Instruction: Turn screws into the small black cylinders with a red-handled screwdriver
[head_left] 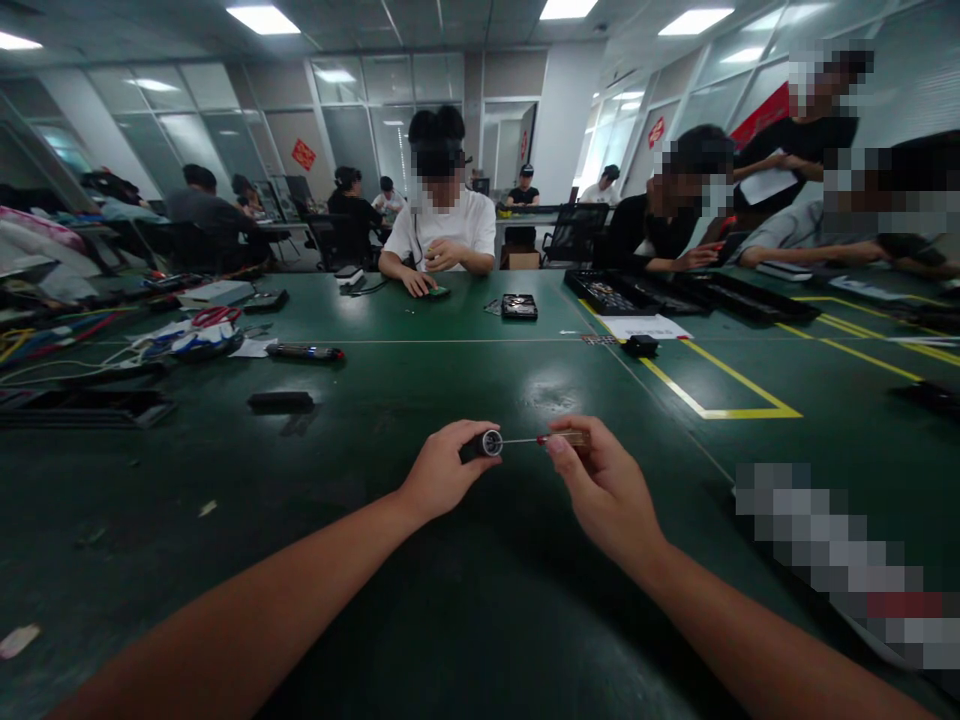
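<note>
Over the near middle of the green table (375, 580), my left hand (444, 470) grips a short black cylinder (480, 446). Its round, silver-rimmed end is turned to the right; the kind of thing it is I cannot make out. My right hand (607, 480) is closed around the brownish, see-through handle of a screwdriver (571, 438), which has a red collar. The thin metal shaft points left and its tip meets the cylinder's round end. Whether the tip sits inside or only touches the rim, I cannot tell.
Ahead on the left lie a black block (281, 402), a pen-like tool (306, 353) and tangled cables (97, 365). A small open black box (519, 306) and black parts trays (611, 292) stand farther off. Across the table a person in white (442, 235) handles a small green board.
</note>
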